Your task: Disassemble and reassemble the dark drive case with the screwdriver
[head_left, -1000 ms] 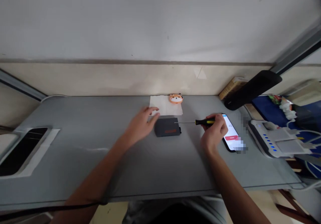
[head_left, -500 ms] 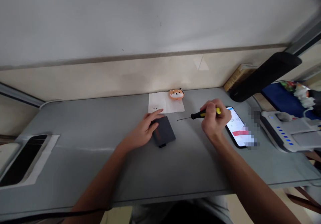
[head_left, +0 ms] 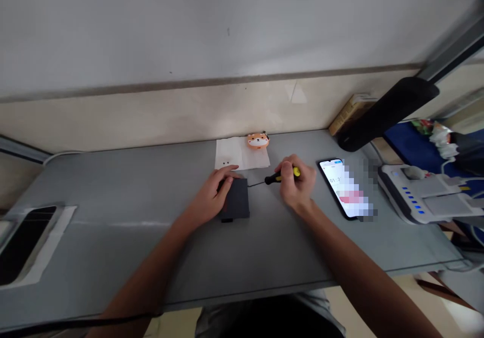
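Note:
On the grey desk lies a flat, dark grey square box [head_left: 238, 199] with a small black piece jutting from its near edge. My left hand [head_left: 210, 194] grips its left side, thumb on the top and fingers along the far edge. In my right hand [head_left: 299, 182] is a black-and-yellow screwdriver [head_left: 273, 178], its thin shaft pointing left. The tip reaches the upper right side of the box; whether it touches is too fine to tell. Beyond the box, two tiny dark pieces [head_left: 226, 163] rest on white paper [head_left: 242, 159].
An orange animal-face case [head_left: 258, 141] sits on the paper. At right are a lit phone [head_left: 336, 186], a white power strip [head_left: 423, 196], a black cylinder [head_left: 389, 113] and a book [head_left: 350, 113]. A black-screened device [head_left: 26, 242] lies at far left. A wall backs the desk [head_left: 132, 257].
My right hand has brought the screwdriver left to the side of the box. The box has turned slightly under my left hand. The whole view has shifted a little.

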Demonstrator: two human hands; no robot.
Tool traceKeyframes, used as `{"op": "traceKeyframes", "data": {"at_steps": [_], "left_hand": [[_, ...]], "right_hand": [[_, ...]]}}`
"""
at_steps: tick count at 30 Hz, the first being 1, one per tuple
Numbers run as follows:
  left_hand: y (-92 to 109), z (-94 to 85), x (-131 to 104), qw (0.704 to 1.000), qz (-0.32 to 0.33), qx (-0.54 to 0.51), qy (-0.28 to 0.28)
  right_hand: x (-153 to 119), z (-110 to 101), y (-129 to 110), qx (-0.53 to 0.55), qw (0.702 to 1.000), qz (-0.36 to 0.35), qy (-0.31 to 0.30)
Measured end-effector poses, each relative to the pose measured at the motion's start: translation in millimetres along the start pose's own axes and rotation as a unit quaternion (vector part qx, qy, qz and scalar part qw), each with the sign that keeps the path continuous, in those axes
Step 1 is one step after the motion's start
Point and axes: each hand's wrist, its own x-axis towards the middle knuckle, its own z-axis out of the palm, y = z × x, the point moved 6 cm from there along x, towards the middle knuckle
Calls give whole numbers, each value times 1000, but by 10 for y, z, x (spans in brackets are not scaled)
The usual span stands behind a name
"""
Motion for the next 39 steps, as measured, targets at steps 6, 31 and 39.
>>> {"op": "traceKeyframes", "data": {"at_steps": [6, 31, 39], "left_hand": [[254, -65, -65, 977, 133, 165, 1], [515, 156, -173, 970, 201, 126, -48], [507, 29, -111, 974, 206, 88, -19]], "right_hand": [[-51, 64, -105, 56, 997, 9, -44], [41, -86, 12, 105, 988, 107, 46], [104, -162, 110, 128, 968, 185, 113]]}}
